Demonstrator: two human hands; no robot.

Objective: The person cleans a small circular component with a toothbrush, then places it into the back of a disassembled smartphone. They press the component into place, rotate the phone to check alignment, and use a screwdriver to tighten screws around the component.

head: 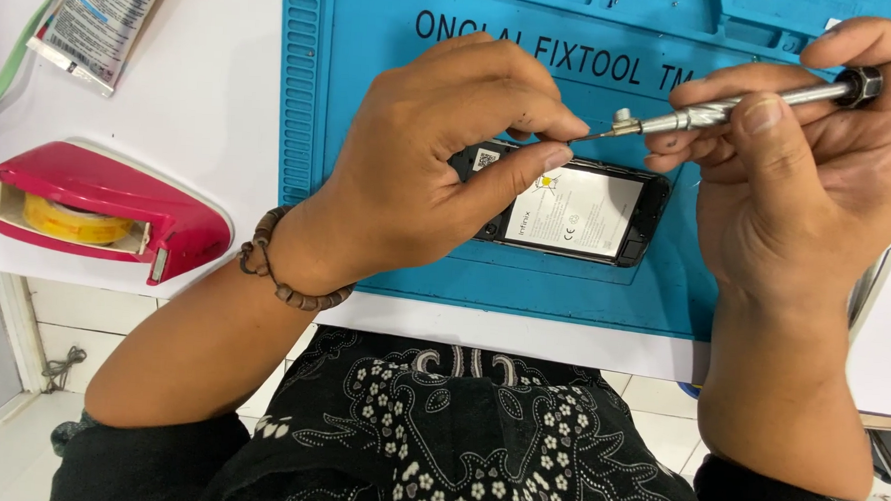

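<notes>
1. Black patterned clothing [457, 441] is seen nearest, at 6 o'clock.
2. Left hand [439, 160]: thumb and forefinger pinched together at the screwdriver [732, 108] tip, apparently on a screw (too small to confirm).
3. Right hand [820, 167] is clamped on the screwdriver.
4. Opened phone [568, 206] lies on the blue mat [373, 77], centre.
5. Screw handling is judged in hand; steady tip placement is called for next.

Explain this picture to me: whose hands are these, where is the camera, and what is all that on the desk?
The camera sits on a person's head and looks down at their own two bare hands. The right hand holds a slim silver metal screwdriver; the left hand pinches at its tip. Beneath them a black opened phone with a white-labelled battery lies on a blue rubber work mat. To the left on the white desk are a red tape dispenser and a squeezed white tube.
</notes>
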